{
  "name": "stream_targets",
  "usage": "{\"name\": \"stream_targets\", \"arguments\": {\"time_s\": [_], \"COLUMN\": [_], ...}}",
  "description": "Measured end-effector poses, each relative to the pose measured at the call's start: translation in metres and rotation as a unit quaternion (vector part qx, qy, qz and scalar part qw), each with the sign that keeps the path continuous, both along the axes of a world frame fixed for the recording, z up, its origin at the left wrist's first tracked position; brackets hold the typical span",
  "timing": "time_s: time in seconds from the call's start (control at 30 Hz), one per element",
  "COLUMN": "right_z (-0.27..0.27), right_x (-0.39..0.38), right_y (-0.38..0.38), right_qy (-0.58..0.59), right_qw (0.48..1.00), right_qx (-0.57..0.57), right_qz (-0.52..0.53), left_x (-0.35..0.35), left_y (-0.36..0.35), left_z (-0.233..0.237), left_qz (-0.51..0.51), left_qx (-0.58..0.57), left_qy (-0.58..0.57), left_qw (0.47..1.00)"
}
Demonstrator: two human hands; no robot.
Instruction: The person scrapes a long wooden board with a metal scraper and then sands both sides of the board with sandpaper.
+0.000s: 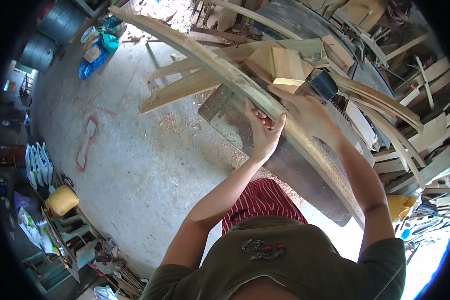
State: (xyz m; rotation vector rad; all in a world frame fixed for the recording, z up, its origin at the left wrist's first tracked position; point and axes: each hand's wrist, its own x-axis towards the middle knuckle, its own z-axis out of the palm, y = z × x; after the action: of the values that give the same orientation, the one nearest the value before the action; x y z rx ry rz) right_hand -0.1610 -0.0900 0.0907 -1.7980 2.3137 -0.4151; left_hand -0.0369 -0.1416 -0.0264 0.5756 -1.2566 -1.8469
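Note:
A long, slightly curved wooden plank (225, 72) runs slantwise from the upper left down to the lower right in front of me. My left hand (265, 131) grips its near edge, thumb raised on one side and fingers curled under. On the far side of the plank, my right hand (310, 114) is blurred by motion, with a finger stretched out along the wood. Whether it touches the plank is hard to tell. Beneath the plank lies a dark, worn worktop (305, 172). Close beyond my right hand stand a wooden block (287, 67) and a dark rounded part (324, 86).
Loose boards (182, 92) stick out past the worktop's left side. Curved strips (385, 107) and scrap wood pile up at the right. Sawdust lies on the concrete floor (150, 145). Blue drums (60, 22), a yellow container (62, 201) and bags stand at the left.

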Motion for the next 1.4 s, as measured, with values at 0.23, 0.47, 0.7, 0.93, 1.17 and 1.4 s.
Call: {"name": "stream_targets", "arguments": {"time_s": [0.23,0.47,0.7,0.93,1.17,1.4], "right_z": [0.047,0.05,0.054,0.033,0.037,0.038], "right_x": [0.026,0.036,0.039,0.03,0.034,0.035], "right_y": [0.026,0.04,0.031,0.003,0.016,-0.003], "right_qy": [0.045,0.049,0.082,0.059,0.014,0.055], "right_qw": [0.98,0.976,0.978,0.992,0.969,0.99], "right_qx": [0.181,0.202,0.182,0.105,0.233,0.123], "right_qz": [-0.069,-0.067,-0.054,-0.047,-0.076,-0.042], "left_x": [-0.004,0.0,-0.002,-0.003,-0.003,-0.006], "left_y": [0.001,0.002,0.0,0.001,0.002,-0.002], "left_z": [-0.006,-0.006,0.0,-0.002,-0.007,-0.009], "left_qz": [0.0,0.015,0.026,0.013,0.01,0.012], "left_qx": [-0.022,-0.025,-0.005,0.021,0.02,-0.009], "left_qy": [0.011,-0.04,-0.008,0.03,0.034,0.034], "left_qw": [1.0,0.999,1.0,0.999,0.999,0.999]}}
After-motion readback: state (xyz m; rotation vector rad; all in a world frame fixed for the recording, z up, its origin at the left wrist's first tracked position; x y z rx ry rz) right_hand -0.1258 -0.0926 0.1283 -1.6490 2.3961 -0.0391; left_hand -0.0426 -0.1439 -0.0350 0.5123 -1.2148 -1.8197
